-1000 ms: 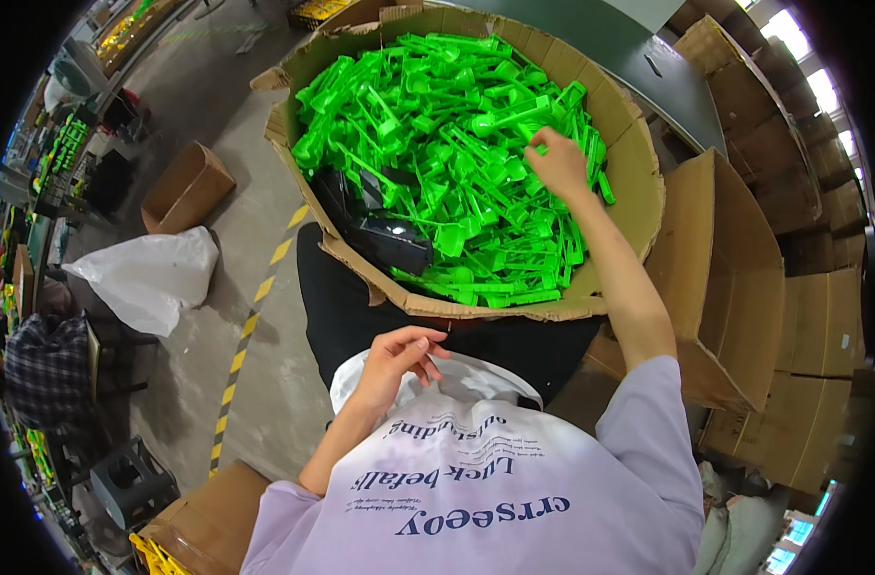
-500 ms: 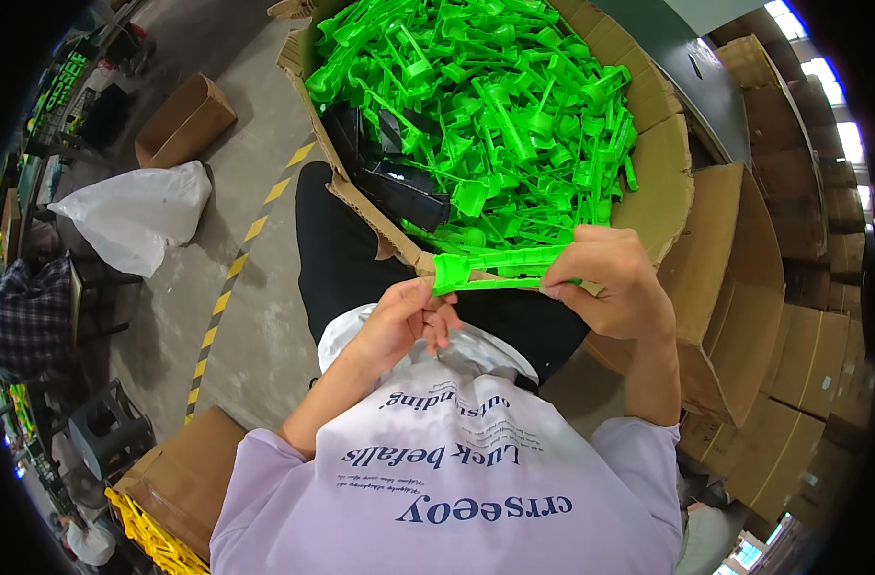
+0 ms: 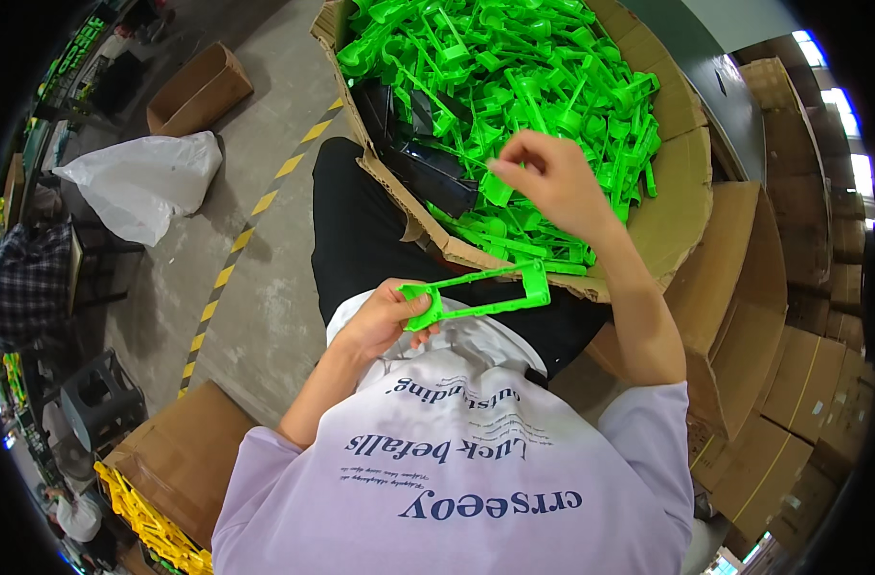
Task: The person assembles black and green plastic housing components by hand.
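Observation:
A bright green plastic frame [image 3: 495, 307], long and hollow with a rounded end, is gripped at that end by my left hand [image 3: 385, 318], thumb on top. It lies slantwise over my lap, just outside the carton's near edge. My right hand [image 3: 547, 177] hovers over the big cardboard carton [image 3: 681, 206], its thumb and fingers curled together. Whatever those fingertips may hold is too small and blurred against the green behind. Inside the carton is a heap of similar green plastic parts [image 3: 523, 86], with glossy black pieces [image 3: 428, 177] along its left side.
To the right stand an open cardboard box [image 3: 734, 259] and stacked cartons [image 3: 782, 383]. On the left floor are a white plastic bag [image 3: 155, 187], an open box [image 3: 203, 91] and yellow-black floor tape [image 3: 255, 220]. Yellow parts [image 3: 150, 522] fill a box at lower left.
My right hand has let go of the green frame and moved up over the carton. The frame, still in my left hand, has turned to show its open face and come nearer my lap.

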Tool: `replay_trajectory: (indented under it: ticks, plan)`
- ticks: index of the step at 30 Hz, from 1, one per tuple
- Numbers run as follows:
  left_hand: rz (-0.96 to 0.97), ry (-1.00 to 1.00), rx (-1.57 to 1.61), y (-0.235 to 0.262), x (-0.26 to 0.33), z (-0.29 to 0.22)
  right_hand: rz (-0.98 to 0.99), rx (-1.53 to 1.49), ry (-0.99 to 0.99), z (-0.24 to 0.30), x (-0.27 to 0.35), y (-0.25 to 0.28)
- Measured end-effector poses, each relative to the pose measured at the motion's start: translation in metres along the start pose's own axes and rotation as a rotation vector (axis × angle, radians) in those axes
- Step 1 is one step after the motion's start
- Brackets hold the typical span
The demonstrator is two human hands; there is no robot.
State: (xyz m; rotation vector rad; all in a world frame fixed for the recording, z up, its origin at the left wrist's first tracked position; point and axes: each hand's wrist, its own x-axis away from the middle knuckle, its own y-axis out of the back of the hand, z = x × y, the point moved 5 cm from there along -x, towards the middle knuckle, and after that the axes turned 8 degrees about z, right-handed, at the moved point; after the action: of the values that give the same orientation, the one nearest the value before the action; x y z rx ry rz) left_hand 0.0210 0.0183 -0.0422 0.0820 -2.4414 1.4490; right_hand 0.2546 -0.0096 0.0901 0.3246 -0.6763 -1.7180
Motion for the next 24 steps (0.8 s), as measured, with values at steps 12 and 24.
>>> replay_trajectory:
  ticks: [12, 24]
  plan:
    - [-0.035, 0.050, -0.297, -0.011, -0.005, 0.003, 0.096, 0.601, -0.061, -0.046, -0.061, -0.091]
    - [-0.239, -0.186, -0.388, -0.025, -0.009, -0.014, -0.281, -0.524, -0.110, -0.013, 0.003, 0.008]
